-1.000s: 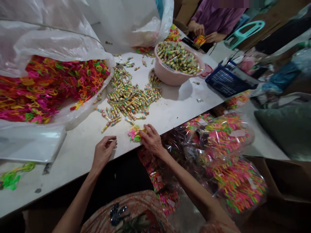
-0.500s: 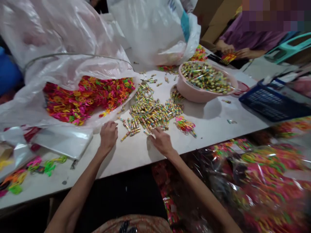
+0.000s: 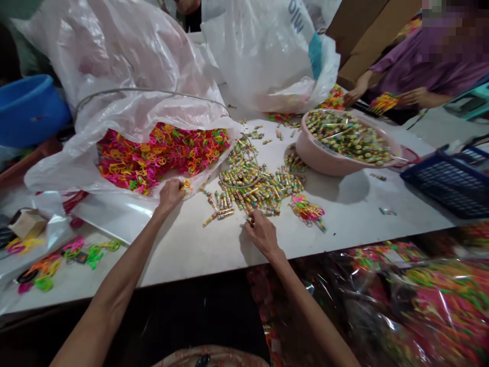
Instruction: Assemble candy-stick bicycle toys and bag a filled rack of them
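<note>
My left hand (image 3: pixel 171 196) is at the near lip of the white plastic bag (image 3: pixel 57 165), its curled fingers closed on a small orange-yellow plastic piece (image 3: pixel 186 186). Inside the bag lies a heap of pink, orange and yellow plastic pieces (image 3: pixel 164 155). My right hand (image 3: pixel 263 232) hovers over the table just below a pile of small striped tubes (image 3: pixel 263 191), thumb and finger pinching one small striped tube (image 3: pixel 250 220). A few loose tubes (image 3: pixel 219 206) lie between the hands. Right of the pile rests a bunch of coloured plastic pieces (image 3: pixel 306 208) with a tube.
A pink basin (image 3: pixel 332 162) full of tubes stands behind the pile, a blue basket (image 3: pixel 446 178) at the right. Clear bags of coloured pieces (image 3: pixel 439 295) sit below the table edge. Another person's hands (image 3: pixel 414 97) hold pieces at the back. A blue bucket (image 3: pixel 32 112) is left.
My left hand has moved up to the bag's lip and closed on the orange-yellow piece. My right hand has drawn slightly back from the pile with a tube. The view has shifted left.
</note>
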A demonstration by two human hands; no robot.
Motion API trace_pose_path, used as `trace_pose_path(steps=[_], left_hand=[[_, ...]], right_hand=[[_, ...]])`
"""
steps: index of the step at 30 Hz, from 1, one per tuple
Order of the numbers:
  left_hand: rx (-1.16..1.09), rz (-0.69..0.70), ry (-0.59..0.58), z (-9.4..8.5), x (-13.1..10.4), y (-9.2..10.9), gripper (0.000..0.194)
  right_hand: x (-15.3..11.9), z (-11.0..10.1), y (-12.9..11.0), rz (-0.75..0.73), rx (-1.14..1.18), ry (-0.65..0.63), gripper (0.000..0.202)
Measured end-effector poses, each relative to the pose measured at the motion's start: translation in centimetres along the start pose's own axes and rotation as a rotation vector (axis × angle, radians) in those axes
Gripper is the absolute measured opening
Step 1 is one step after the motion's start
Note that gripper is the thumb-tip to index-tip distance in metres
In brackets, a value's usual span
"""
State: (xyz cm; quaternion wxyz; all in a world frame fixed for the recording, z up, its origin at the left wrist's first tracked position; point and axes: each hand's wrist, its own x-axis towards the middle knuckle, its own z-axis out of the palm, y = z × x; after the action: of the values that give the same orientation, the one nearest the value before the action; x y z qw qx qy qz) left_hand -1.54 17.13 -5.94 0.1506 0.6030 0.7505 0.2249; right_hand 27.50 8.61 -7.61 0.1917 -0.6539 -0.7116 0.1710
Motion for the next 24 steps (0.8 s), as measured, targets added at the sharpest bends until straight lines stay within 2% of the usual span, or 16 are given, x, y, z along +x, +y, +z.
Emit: trace_pose_path(steps=[2,5,8,9,11,12,14,16,17,19,21,24], left_hand=[[-0.182,-0.060,0.051,-0.3,-1.8,-0.3,0.006],[-0.749,-0.195,0.040,-0.7,-5.1,0.1,0.034],[-1.154,-0.308,-0.116,-0.5,-8.9,1.4,0.065],[-1.236,-0.342,-0.177,-0.3,-10.0,1.8,0.066],[-1.359,-0.436,-0.259,0.5,-11.9,2.6,0.056],[-1.400,-0.493,-0.258,1.1,-12.7,3.0,0.048],[-1.444,-0.591,-0.166,2.2,-13.7,3.6,0.038],[-1.473,-0.609,-0.035,3.1,-14.4,4.2,0.038],[-1.482,-0.590,-0.006,3.5,-14.7,4.5,0.042],[-1.469,-0.531,-0.073,3.7,-15.2,4.8,0.054],[-1.410,-0.474,-0.228,3.6,-15.6,5.0,0.064],[-1.316,-0.449,-0.437,2.7,-15.6,4.9,0.066]], right_hand=[[-0.3,0.5,-0.1,0.018,0.204,0.060,0.024],[-0.5,1.0,-0.8,0.062,0.438,0.053,0.013],[-0.8,0.6,-2.2,0.205,0.698,0.001,0.010],[-1.0,0.5,-2.8,0.250,0.830,-0.018,0.014],[-1.6,0.3,-4.2,0.315,1.118,-0.076,0.021],[-2.0,0.3,-4.9,0.339,1.243,-0.117,0.024],[-2.9,0.9,-6.1,0.381,1.407,-0.185,0.025],[-3.8,1.8,-6.9,0.426,1.478,-0.180,0.024],[-4.2,2.3,-7.1,0.444,1.495,-0.159,0.024],[-4.5,3.2,-7.2,0.464,1.500,-0.113,0.025],[-4.3,3.6,-7.0,0.465,1.495,-0.110,0.025],[-3.3,3.5,-6.6,0.417,1.505,-0.232,0.022]])
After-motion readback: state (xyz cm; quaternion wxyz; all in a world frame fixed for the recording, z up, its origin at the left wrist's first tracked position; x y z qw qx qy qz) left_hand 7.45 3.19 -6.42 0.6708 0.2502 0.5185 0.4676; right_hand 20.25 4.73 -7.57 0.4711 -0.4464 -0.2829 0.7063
